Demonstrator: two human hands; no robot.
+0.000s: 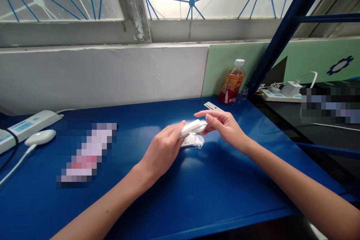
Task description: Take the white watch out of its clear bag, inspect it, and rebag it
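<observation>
White bundle (194,126), prob. a coiled cable, is held over desk (239,195) btw both hands; long axis approx. left–right, right end tipped slightly far. L hand (165,144) nearer, its fingers closed on left end. R hand (225,123) by right end, index out; can't tell if its fingers grip. Qty: 1 bundle, 1 clear-wrapped packet (190,141) below, 1 bottle (233,82) far right, 2 power strips (25,127).
</observation>
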